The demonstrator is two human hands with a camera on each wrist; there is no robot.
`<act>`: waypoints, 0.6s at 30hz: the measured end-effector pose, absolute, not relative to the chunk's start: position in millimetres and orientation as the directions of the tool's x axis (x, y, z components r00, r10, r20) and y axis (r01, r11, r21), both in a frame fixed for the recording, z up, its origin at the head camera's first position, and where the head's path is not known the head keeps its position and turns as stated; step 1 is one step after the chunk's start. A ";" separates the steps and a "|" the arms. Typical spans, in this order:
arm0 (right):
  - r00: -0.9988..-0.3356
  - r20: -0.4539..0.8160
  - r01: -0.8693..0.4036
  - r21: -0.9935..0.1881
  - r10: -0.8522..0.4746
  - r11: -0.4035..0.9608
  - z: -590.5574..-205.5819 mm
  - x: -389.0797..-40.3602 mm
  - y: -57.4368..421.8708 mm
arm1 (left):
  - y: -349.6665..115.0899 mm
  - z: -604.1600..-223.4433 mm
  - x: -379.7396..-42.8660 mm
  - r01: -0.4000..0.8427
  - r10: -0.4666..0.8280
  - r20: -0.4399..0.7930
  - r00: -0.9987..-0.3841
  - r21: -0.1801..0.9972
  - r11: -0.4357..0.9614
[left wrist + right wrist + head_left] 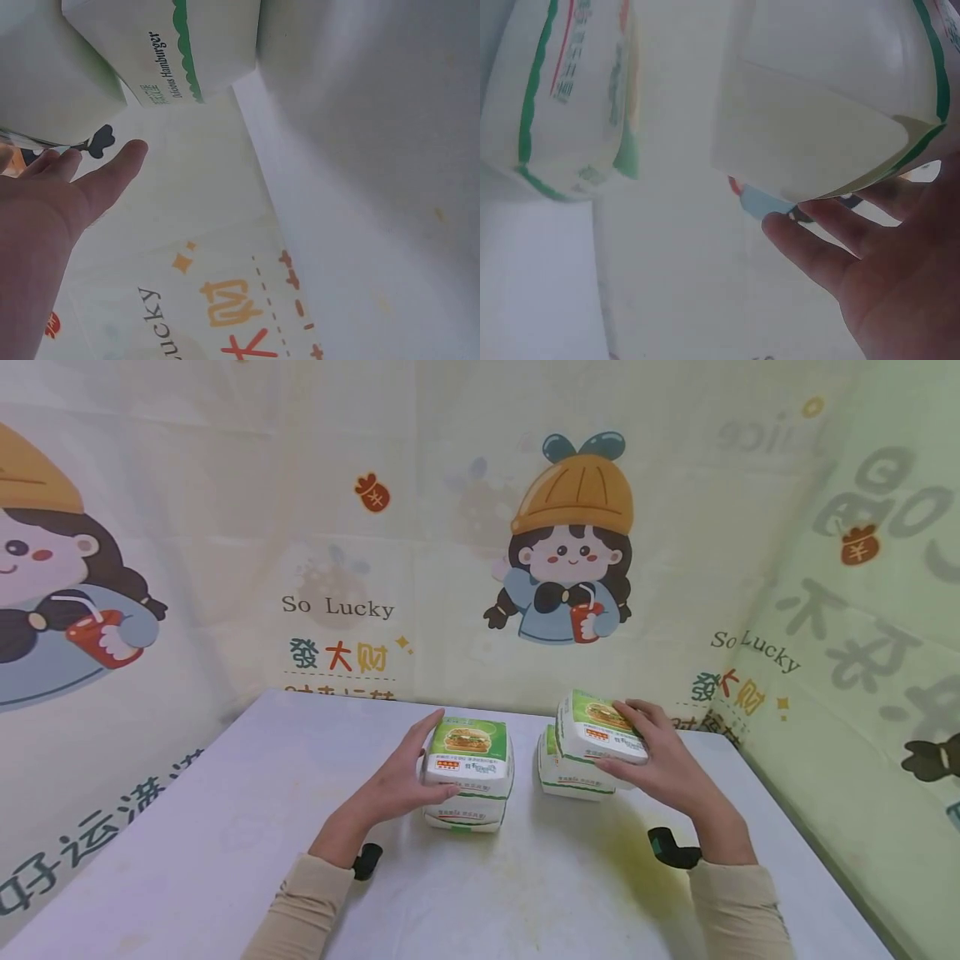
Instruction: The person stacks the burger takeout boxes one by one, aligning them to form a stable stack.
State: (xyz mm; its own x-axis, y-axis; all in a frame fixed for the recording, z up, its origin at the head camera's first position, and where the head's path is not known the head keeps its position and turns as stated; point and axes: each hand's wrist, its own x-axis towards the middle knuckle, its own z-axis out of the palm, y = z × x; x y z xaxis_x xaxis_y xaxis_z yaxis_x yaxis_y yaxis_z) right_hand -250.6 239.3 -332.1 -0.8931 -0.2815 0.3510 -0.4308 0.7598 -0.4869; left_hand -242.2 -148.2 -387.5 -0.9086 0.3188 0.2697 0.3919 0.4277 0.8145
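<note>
On the left of the table, my left hand [393, 781] grips a white and green hamburger box [467, 756] between thumb and fingers. That box sits over a second hamburger box [465, 814]; the left wrist view shows "Delicious Hamburger" on a box side [169, 56]. To the right, my right hand [666, 768] holds another hamburger box [600, 727] by its right side, tilted, above a lower hamburger box [572, 783]. In the right wrist view, the held box's plain underside [817, 120] is raised apart from the lower box [577, 105].
A white table [225, 827] carries both pairs of boxes, with a gap between them. Behind it hangs a printed cloth [442, 627] with cartoon figures and lettering, which also runs along the sides. A dark wrist strap piece [673, 850] shows below the right hand.
</note>
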 end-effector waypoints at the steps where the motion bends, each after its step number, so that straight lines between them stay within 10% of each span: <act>1: -0.892 0.350 -0.434 -0.488 -0.286 0.757 -331.4 -250.9 236.7 | -148.1 -387.2 -242.0 0.393 0.317 0.272 -0.909 0.813 0.430; 18: -0.853 0.372 -0.516 -0.500 -0.365 0.695 -316.5 -250.8 184.2 | -149.3 -388.1 -244.5 0.431 0.313 0.314 -0.896 0.781 0.452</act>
State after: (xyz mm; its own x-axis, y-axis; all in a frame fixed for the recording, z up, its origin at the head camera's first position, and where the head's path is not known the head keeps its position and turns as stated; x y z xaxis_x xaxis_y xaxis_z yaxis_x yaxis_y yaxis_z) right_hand -250.8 184.2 -316.5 -0.8532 -0.3653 0.3722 -0.5159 0.6954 -0.5003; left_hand -244.5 -149.3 -388.1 -0.8965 0.3131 0.3135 0.4310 0.4519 0.7810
